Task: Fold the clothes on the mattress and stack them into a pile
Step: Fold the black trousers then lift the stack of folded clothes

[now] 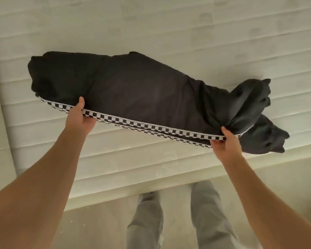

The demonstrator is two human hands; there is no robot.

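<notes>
Spanning the mattress (169,29), dark trousers (133,87) — checkered stripe (151,125) gripped by left hand (80,117) and right hand (226,141); fingers hidden beneath the cloth.

The trousers (133,90) I am holding are black all over, a flat charcoal-black with no print on the cloth itself. Along their near edge runs a side stripe (151,125) of small black and white checks, bordered in white, and a second checked band shows just beneath it. The mattress (169,24) behind the trousers is off-white, quilted in long pale bands with faint tone-on-tone marks. Nearer me than the trousers, the floor (97,227) is light beige, and my own trouser legs (205,212) are light grey
</notes>
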